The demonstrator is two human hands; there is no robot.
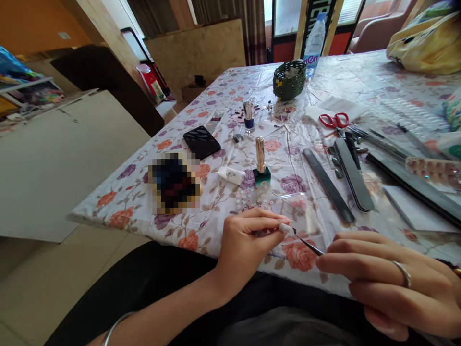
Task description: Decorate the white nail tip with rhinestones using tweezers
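My left hand (245, 245) is curled at the table's near edge, pinching a small pale false nail (285, 228) between thumb and fingertips. My right hand (389, 283), with a ring on one finger, grips a thin dark nail brush (306, 241) whose tip touches the false nail. Just beyond the hands lie a clear plastic bag (298, 211) and a green polish bottle with a gold cap (260, 166).
The floral tablecloth (216, 110) carries a blue polish bottle (248, 117), a black phone (201, 142), nail files (327, 185), red scissors (334, 120), trays of false nails (432, 170), a green basket (289, 79), a water bottle (314, 41) and a yellow bag (428, 45).
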